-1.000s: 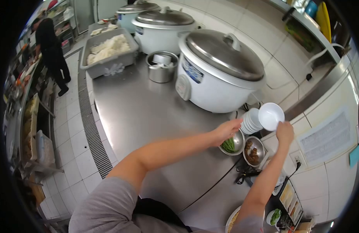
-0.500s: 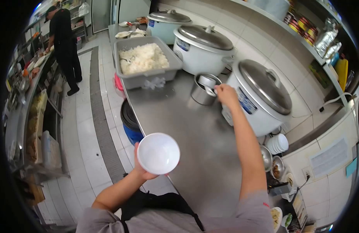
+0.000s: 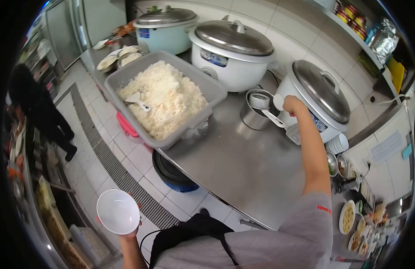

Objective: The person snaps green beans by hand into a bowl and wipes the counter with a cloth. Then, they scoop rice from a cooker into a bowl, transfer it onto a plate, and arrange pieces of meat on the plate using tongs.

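My left hand [image 3: 134,229] is closed on the rim and side of a white bowl [image 3: 118,211], held low at the left; its inside shows no contents. My right hand [image 3: 295,106] is a fist beside a steel pot [image 3: 253,117], closed on a white utensil [image 3: 278,102] with a rounded end. The fingers hide the rest of it. Inside the pot stand a white cup-like piece [image 3: 260,101] and a white handle [image 3: 273,119] leaning over the rim. A grey tub [image 3: 169,141] holds heaped white rice [image 3: 171,101], with a white rice paddle [image 3: 138,101] lying on it.
Several lidded rice cookers [image 3: 236,58] line the wall behind the steel counter [image 3: 243,172]. A lidded blue bin [image 3: 171,172] stands below its edge. Another person [image 3: 39,107] in dark clothes stands at the left. Stacked white bowls [image 3: 337,143] and plates of food [image 3: 347,217] are at the right.
My view has shifted toward the rice tub. My left hand has carried the bowl left and off the counter's edge. My right hand has lifted slightly from the pot with the white utensil.
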Demonstrator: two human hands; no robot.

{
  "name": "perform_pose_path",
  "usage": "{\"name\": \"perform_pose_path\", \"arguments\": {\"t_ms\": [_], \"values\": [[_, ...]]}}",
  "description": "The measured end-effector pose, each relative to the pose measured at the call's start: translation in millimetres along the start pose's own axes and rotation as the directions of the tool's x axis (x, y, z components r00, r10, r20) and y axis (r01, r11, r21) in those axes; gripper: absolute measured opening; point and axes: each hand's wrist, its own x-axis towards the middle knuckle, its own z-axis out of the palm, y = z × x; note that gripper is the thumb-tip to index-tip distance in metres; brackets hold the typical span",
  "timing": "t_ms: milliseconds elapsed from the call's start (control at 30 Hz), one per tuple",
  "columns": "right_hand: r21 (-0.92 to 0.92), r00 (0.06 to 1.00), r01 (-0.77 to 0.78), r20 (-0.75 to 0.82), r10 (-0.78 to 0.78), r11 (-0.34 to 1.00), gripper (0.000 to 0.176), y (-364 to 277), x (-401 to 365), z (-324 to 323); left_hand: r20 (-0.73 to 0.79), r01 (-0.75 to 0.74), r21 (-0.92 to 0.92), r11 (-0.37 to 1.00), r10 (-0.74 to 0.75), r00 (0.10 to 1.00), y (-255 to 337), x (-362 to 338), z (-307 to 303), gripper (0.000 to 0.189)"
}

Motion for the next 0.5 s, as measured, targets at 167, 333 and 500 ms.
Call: {"name": "perform_pose_path", "arguments": {"t_ms": [167,333,500], "values": [[0.074,0.928,0.072,-0.370,-0.039,0.995,0.028,45.9,-15.3,85.9,-0.370,-0.308,0.134,0.942,0.336,0.866,3.7,74.4,-17.9,0.080],[0.626,0.907,0.180,-0.404,0.118,0.759,0.030,10.2,-32.8,24.8,0.170,0.077,-0.056,0.995,-0.067,0.983,5.3,137.7,-9.6,0.074],[0.327,0.599,0.527,-0.797,-0.070,0.784,0.031,-50.1,100.5,-84.0,0.218,0.140,0.050,0.989,-0.148,0.965,-5.2,203.0,27.7,0.094]]}}
